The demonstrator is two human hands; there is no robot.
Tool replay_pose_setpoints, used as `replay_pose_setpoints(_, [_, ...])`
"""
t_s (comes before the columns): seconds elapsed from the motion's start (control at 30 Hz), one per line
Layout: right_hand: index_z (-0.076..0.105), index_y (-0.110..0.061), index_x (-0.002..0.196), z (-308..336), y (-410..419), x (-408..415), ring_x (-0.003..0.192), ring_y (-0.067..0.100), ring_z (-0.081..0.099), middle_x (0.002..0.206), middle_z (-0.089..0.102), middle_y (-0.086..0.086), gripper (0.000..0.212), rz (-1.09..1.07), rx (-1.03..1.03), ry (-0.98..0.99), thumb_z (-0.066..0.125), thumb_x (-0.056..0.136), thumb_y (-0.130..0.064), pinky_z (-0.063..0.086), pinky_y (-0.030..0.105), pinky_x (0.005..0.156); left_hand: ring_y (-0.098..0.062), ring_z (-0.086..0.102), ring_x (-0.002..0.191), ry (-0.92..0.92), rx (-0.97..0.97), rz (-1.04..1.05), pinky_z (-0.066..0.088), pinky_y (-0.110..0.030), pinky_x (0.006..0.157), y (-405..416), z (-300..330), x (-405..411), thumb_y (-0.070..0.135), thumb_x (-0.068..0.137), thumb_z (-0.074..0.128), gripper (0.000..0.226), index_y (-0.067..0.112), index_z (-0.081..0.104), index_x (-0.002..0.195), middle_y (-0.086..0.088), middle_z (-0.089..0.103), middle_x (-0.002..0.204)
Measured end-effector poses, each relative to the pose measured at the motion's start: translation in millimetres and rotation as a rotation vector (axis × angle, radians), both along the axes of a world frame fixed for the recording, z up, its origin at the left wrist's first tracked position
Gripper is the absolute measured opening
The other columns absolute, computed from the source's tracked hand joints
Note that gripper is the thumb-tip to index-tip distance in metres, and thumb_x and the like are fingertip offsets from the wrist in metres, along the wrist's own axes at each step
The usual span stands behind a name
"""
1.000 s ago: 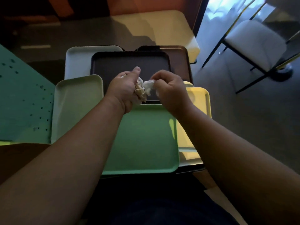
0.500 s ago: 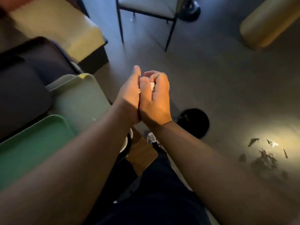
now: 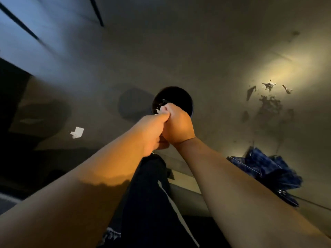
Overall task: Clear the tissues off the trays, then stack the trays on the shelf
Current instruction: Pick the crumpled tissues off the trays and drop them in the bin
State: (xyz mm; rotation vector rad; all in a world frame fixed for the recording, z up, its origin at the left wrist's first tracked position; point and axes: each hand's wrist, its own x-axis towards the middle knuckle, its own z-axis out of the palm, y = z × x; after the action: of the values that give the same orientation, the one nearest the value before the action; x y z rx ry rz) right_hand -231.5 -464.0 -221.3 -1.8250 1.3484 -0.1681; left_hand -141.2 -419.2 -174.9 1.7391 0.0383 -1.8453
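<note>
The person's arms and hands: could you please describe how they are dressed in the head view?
Both forearms are bare, with no sleeves in view. The left hand and right hand wear no gloves, and no watch, ring or bracelet shows.

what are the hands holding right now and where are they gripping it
Both hands, the left hand and right hand, are closed together around a crumpled tissue wad; only its white edge peeks out past the fingertips, over the dark round bin.
</note>
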Motion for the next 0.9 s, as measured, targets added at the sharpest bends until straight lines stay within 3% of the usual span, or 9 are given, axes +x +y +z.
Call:
replay_pose_setpoints(0.07, [0.045, -0.014, 0.07, -31, -4, -16, 0.061, 0.017, 0.052, 0.068, 0.056, 0.001, 0.036, -0.143, 0.137, -0.002, 0.047, 0.102, -0.029, 0.04, 0.039, 0.055, -0.031, 0.069, 0.1, -0.041, 0.068, -0.041, 0.06, -0.043, 0.082, -10, -31, -18, 0.053, 0.098, 0.052, 0.047, 0.015, 0.06, 0.126, -0.012, 0.07, 0.113])
replay_pose_setpoints(0.17, [0.059, -0.012, 0.086, -78, -9, -33, 0.078, 0.021, 0.067, 0.083, 0.07, 0.002, 0.036, -0.262, 0.187, 0.01, 0.044, 0.1, -0.042, 0.057, 0.048, 0.07, -0.028, 0.07, 0.1, -0.031, 0.089, -0.078, 0.061, -0.044, 0.084, -20, -78, -36, 0.059, 0.095, 0.052, 0.052, 0.017, 0.062, 0.123, -0.011, 0.071, 0.113])
replay_pose_setpoints(0.3, [0.058, -0.025, 0.093, -142, -24, -45, 0.077, 0.014, 0.063, 0.084, 0.066, -0.008, 0.033, -0.237, 0.208, 0.099, 0.045, 0.098, -0.055, 0.055, 0.039, 0.068, -0.029, 0.071, 0.104, 0.043, 0.056, -0.061, 0.059, -0.048, 0.09, -32, -138, -40, 0.048, 0.098, 0.056, 0.042, 0.021, 0.06, 0.131, -0.011, 0.069, 0.12])
replay_pose_setpoints(0.4, [0.057, -0.026, 0.095, -180, -39, -51, 0.075, 0.012, 0.061, 0.084, 0.063, -0.008, 0.028, -0.22, 0.176, 0.145, 0.047, 0.1, -0.052, 0.05, 0.034, 0.063, -0.026, 0.073, 0.1, 0.085, 0.025, -0.049, 0.061, -0.041, 0.078, -44, -169, -37, 0.05, 0.096, 0.058, 0.047, 0.022, 0.06, 0.134, -0.009, 0.068, 0.124])
replay_pose_setpoints(0.47, [0.059, -0.023, 0.102, -203, -54, -51, 0.077, 0.013, 0.06, 0.093, 0.063, -0.006, 0.029, -0.226, 0.165, 0.171, 0.047, 0.1, -0.05, 0.047, 0.033, 0.063, -0.022, 0.071, 0.101, 0.099, 0.01, -0.046, 0.057, -0.037, 0.072, -54, -184, -36, 0.05, 0.096, 0.059, 0.047, 0.024, 0.06, 0.135, -0.005, 0.066, 0.128])
replay_pose_setpoints(0.6, [0.059, -0.022, 0.113, -232, -85, -47, 0.085, 0.02, 0.061, 0.113, 0.058, -0.001, 0.034, -0.219, 0.097, 0.185, 0.052, 0.097, -0.051, 0.053, 0.037, 0.069, -0.023, 0.063, 0.11, 0.023, 0.007, -0.07, 0.056, -0.041, 0.081, -67, -205, -25, 0.038, 0.097, 0.06, 0.038, 0.025, 0.057, 0.133, -0.003, 0.056, 0.137])
replay_pose_setpoints(0.73, [0.056, -0.024, 0.123, -249, -103, -43, 0.099, 0.021, 0.059, 0.123, 0.047, -0.002, 0.042, -0.173, 0.026, 0.168, 0.057, 0.093, -0.054, 0.056, 0.04, 0.075, -0.019, 0.056, 0.112, -0.071, 0.005, -0.141, 0.054, -0.047, 0.092, -75, -215, -10, 0.024, 0.097, 0.063, 0.068, 0.022, 0.029, 0.156, -0.007, 0.043, 0.151])
replay_pose_setpoints(0.83, [0.051, -0.025, 0.131, -260, -114, -36, 0.115, 0.022, 0.053, 0.132, 0.043, -0.001, 0.051, -0.183, -0.006, 0.15, 0.063, 0.09, -0.054, 0.055, 0.044, 0.086, -0.012, 0.057, 0.086, -0.114, 0.018, -0.193, 0.053, -0.041, 0.089, -78, -216, -2, 0.021, 0.097, 0.061, 0.072, 0.023, 0.024, 0.159, -0.001, 0.063, 0.104])
replay_pose_setpoints(0.9, [0.048, -0.023, 0.137, -267, -118, -30, 0.124, 0.023, 0.047, 0.139, 0.039, 0.0, 0.059, -0.182, -0.004, 0.152, 0.067, 0.089, -0.052, 0.052, 0.043, 0.094, -0.008, 0.052, 0.073, -0.143, 0.024, -0.21, 0.051, -0.041, 0.084, -78, -219, 3, 0.02, 0.096, 0.063, 0.074, 0.023, 0.023, 0.159, 0.004, 0.056, 0.083])
